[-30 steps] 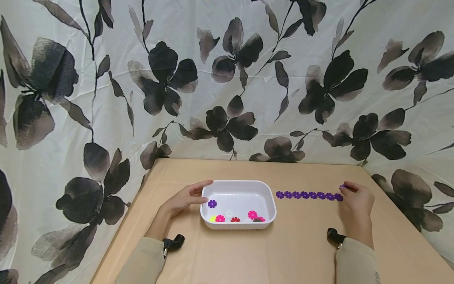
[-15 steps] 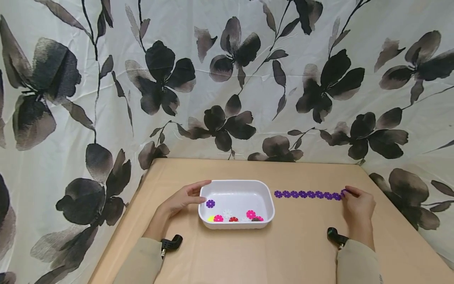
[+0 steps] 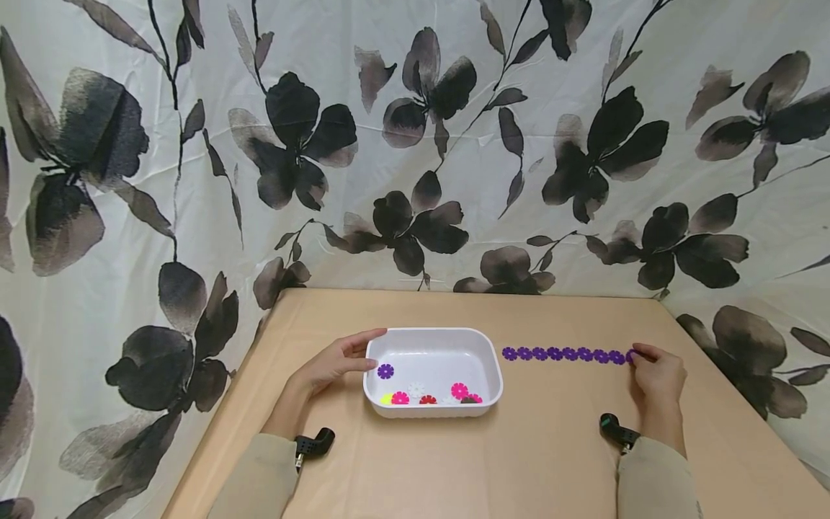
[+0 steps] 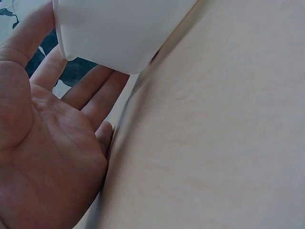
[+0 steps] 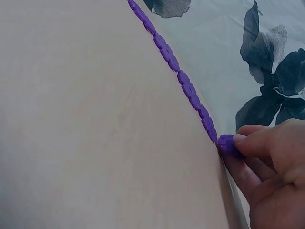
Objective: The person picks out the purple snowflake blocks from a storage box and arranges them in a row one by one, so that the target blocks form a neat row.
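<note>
A row of several purple flower-shaped pieces (image 3: 554, 354) lies across the table right of a white tray (image 3: 433, 412). At the row's right end my right hand (image 3: 660, 375) pinches one more purple flower piece (image 5: 228, 144) between thumb and fingers, right beside the last one. My left hand (image 3: 333, 365) grips the tray's left end, thumb at the rim and fingers around the outer side. In the left wrist view the tray's outer wall (image 4: 114, 33) shows above the palm. One purple flower piece (image 3: 385, 371) lies inside the tray near that hand.
Pink pieces (image 3: 460, 391), a red piece (image 3: 428, 399), a yellow piece (image 3: 387, 398) and white ones sit along the tray's near side, partly hidden by the rim. The tan table (image 3: 454, 468) ends at a floral cloth (image 3: 415, 173) behind it.
My right hand has brought the purple flower piece down from above the row to its right end. My left hand keeps its grip on the tray.
</note>
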Available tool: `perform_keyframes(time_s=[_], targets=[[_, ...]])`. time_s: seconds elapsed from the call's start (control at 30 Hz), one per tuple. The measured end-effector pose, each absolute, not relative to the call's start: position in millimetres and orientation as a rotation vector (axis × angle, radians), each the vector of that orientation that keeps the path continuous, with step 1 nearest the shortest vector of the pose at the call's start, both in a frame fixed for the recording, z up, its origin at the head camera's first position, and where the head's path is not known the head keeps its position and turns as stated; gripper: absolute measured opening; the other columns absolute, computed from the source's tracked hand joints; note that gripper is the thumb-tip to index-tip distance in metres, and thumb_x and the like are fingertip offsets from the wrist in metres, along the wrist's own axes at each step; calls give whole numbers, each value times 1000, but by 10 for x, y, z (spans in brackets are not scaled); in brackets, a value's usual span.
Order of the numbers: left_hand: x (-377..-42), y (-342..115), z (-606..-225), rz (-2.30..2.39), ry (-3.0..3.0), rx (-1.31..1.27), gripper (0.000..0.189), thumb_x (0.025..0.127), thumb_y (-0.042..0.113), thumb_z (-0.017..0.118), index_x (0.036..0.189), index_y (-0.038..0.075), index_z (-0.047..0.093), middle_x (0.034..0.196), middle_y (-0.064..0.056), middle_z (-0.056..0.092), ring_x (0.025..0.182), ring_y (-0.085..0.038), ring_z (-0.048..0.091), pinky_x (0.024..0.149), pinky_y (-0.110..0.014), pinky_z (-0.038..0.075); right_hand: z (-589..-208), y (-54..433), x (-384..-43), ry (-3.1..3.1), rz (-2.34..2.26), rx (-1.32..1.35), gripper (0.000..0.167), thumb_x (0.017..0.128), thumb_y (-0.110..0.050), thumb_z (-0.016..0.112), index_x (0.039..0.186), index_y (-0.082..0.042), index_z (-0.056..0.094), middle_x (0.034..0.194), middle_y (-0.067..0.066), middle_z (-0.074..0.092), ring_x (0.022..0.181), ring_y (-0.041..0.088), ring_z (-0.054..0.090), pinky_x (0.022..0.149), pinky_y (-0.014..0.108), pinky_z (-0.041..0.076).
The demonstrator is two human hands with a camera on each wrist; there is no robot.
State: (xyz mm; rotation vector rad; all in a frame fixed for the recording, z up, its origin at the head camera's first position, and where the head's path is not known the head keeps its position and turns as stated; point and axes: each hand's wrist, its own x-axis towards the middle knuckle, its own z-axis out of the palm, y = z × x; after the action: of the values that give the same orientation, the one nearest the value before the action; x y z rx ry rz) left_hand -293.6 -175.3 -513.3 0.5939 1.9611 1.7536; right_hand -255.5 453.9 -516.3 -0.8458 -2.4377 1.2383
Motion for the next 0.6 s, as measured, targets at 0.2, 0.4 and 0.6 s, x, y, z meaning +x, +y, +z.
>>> perform_keyframes(time_s=[0.2, 0.4, 0.6], targets=[[-2950, -1749, -5132, 1751, 1962, 592, 69, 95, 12, 76, 158, 21, 47, 167, -4, 39, 153, -31, 39, 123, -42, 37, -5140, 4522, -2563, -2454, 1226, -850, 38, 107, -12, 51, 141, 3, 61, 146, 29, 57, 139, 45, 48, 118, 59, 38], [-2956, -1743, -5132, 1751, 1955, 603, 69, 96, 10, 74, 159, 19, 45, 168, -4, 38, 154, -32, 38, 124, -42, 36, -5127, 4519, -2559, -2468, 1205, -836, 38, 108, -14, 50, 140, 3, 61, 145, 29, 57, 137, 46, 47, 119, 62, 34], [-2959, -1745, -5116, 1756, 1949, 598, 69, 96, 8, 73, 159, 18, 45, 168, -5, 37, 154, -32, 37, 123, -41, 36, -4998, 4458, -2565, -2506, 1174, -780, 40, 109, -16, 48, 142, 2, 59, 154, 28, 49, 142, 50, 43, 120, 63, 34]])
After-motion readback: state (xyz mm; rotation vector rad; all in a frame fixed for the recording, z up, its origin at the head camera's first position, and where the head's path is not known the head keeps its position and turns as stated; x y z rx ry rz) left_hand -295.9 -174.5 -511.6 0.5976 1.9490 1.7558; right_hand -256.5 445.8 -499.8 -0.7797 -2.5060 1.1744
